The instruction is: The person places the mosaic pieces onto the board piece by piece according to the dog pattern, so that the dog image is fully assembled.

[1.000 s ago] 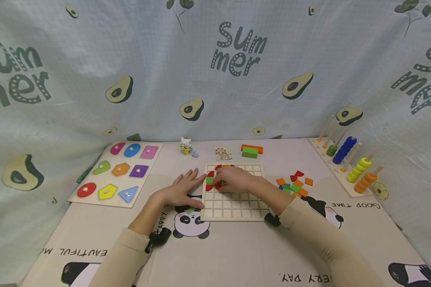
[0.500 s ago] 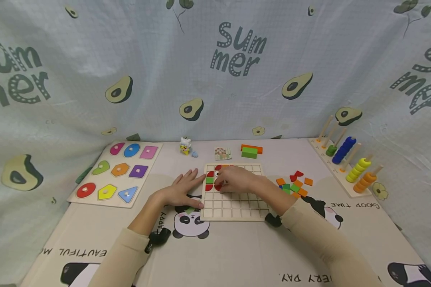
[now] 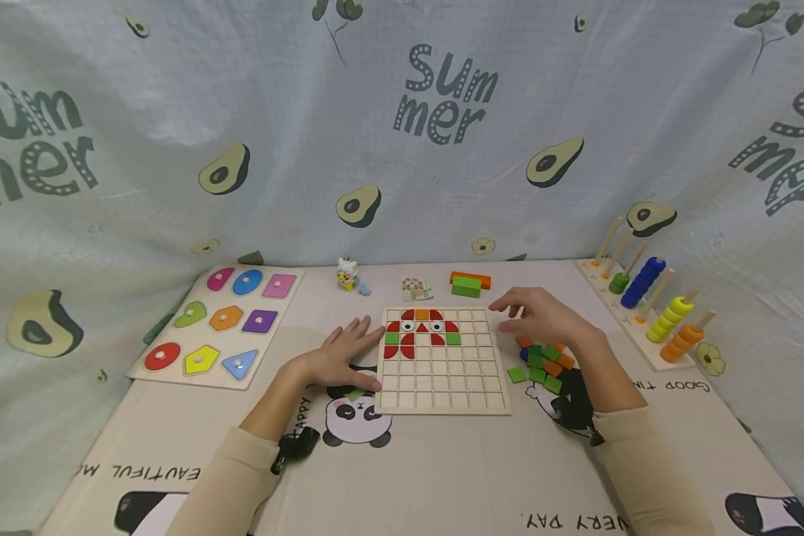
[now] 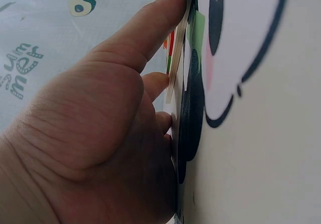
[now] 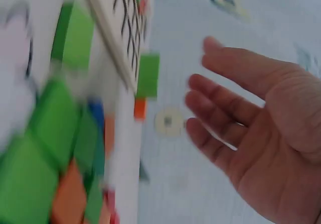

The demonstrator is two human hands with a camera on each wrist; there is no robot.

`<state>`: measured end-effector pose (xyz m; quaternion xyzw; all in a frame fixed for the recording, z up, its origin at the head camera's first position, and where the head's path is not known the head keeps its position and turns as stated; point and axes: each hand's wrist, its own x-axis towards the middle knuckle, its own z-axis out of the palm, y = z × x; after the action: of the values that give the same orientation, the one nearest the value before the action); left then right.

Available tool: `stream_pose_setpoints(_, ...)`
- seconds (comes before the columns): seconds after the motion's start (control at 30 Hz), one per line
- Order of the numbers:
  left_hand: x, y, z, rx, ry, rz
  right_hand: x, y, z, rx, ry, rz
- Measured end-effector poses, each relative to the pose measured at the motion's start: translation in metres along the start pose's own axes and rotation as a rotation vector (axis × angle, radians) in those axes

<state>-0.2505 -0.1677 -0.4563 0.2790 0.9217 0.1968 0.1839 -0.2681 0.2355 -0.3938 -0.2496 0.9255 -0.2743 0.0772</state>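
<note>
In the head view my left hand lies spread on the table, thumb and fingertips at the left edge of the wooden grid board. The left wrist view shows that thumb against the board's side. Colored tiles fill cells at the board's upper left: red curved pieces, green squares, an orange square and round eye tiles. My right hand hovers beyond the board's right edge, close over loose tiles. Its fingers are loosely bent with nothing between them, as the right wrist view also shows.
Behind the board lie a picture card, a green block on an orange one, and a small figurine. A shape puzzle board stands at the left, a peg stacker with colored beads at the right.
My right hand has left the tiles at the board's upper left and moved right, past the board's edge, uncovering the pattern and the loose tiles. My left hand has stayed in place.
</note>
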Motion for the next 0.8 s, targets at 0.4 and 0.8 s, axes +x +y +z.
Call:
stream_pose_setpoints(0.4,0.0,0.001,0.0,-0.013,0.009,0.014,-0.01,0.054,-0.001,0.105,-0.166,0.148)
stream_pose_setpoints(0.8,-0.001,0.002,-0.001,-0.014,0.005,0.01,-0.008,0.055,0.008,0.055,-0.168,0.101)
